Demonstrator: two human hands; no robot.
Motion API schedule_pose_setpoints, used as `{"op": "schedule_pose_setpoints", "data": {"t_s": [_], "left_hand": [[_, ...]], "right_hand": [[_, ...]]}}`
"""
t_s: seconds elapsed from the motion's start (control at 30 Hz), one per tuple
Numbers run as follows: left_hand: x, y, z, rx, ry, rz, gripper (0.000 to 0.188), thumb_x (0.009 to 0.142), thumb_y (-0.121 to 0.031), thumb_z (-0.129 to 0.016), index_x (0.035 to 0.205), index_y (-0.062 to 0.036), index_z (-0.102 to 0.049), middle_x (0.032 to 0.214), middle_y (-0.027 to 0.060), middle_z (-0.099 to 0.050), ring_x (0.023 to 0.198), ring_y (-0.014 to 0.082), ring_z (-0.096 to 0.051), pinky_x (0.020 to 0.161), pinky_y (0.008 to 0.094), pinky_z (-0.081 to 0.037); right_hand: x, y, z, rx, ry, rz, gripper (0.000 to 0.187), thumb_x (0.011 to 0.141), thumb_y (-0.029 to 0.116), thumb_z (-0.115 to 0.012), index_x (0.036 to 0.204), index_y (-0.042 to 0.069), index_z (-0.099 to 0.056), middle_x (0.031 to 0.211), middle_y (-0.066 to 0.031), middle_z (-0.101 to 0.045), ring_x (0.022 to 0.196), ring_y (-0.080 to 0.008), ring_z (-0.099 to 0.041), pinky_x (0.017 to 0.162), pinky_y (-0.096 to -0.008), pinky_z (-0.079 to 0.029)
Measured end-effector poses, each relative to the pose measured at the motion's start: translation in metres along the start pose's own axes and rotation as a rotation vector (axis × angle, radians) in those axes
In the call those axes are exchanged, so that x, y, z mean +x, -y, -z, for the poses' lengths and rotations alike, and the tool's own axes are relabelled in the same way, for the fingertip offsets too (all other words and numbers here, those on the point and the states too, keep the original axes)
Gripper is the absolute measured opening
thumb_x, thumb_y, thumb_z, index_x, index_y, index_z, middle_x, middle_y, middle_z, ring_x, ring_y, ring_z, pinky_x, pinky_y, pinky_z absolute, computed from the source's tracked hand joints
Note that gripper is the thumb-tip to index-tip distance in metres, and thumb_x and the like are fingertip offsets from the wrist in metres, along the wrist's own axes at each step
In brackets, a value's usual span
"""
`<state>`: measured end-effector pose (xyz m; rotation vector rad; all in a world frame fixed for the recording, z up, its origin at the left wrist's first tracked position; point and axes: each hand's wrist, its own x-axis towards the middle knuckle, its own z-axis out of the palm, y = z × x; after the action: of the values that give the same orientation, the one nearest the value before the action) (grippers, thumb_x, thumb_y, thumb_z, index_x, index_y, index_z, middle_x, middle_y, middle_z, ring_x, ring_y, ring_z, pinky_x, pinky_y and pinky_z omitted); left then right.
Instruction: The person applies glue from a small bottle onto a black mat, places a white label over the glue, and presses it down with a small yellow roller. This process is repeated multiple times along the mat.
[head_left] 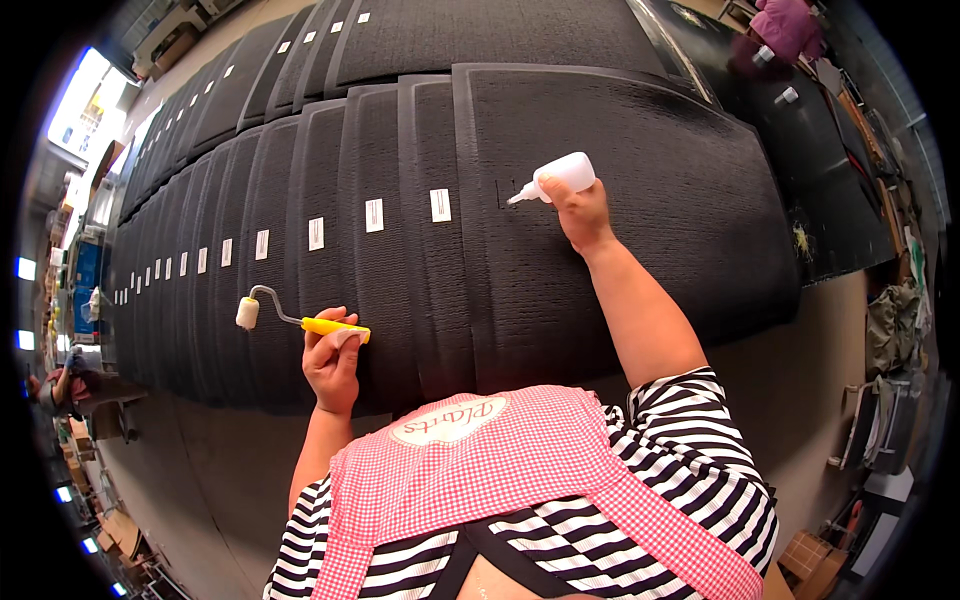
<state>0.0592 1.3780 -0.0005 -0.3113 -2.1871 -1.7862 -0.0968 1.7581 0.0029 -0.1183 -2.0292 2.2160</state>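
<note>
My right hand (580, 212) grips a white squeeze bottle (568, 173), tilted so its narrow nozzle points down and left. The tip is at or just above faint dark marks on the topmost black textured mat (640, 220). In my left hand (332, 362) is a small paint roller (330, 327) with a yellow handle, a bent wire and a whitish roller head. A pale scrap, perhaps paper, shows between the left fingers. Black mats (380, 150) overlap in a row to the left, each bearing a white label (440, 205) on its edge strip.
A second row of labelled black mats (490, 35) lies beyond. At the upper right, a person in pink (788, 30) is by a dark table (840, 190). Another person (75, 385) is at the far left. Cardboard boxes (812, 560) stand at the lower right.
</note>
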Motion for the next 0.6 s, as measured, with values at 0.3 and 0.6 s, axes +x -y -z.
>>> {"op": "schedule_pose_setpoints", "data": {"t_s": [0.3,0.6], "left_hand": [[-0.001,0.002,0.0,-0.018,0.004,-0.001,0.007,0.092,-0.002,-0.066,0.098,-0.0002,-0.069,0.128,0.0134,-0.055,0.11,0.0255,-0.063,0.095,0.0326,-0.051],[0.0,0.001,0.001,0.002,0.004,0.002,0.006,0.092,-0.001,-0.066,0.097,0.0,-0.069,0.127,0.0134,-0.055,0.11,0.0253,-0.063,0.096,0.0327,-0.051]], "right_hand": [[-0.001,0.003,0.002,0.012,-0.016,0.01,0.024,0.085,0.022,-0.071,0.093,0.0,-0.07,0.086,-0.0038,-0.067,0.078,-0.0119,-0.06,0.067,-0.0276,-0.048],[0.017,0.0,-0.01,-0.015,-0.089,0.057,0.024,0.085,0.023,-0.07,0.094,0.0,-0.069,0.086,-0.0034,-0.066,0.078,-0.0127,-0.059,0.07,-0.0296,-0.048]]}}
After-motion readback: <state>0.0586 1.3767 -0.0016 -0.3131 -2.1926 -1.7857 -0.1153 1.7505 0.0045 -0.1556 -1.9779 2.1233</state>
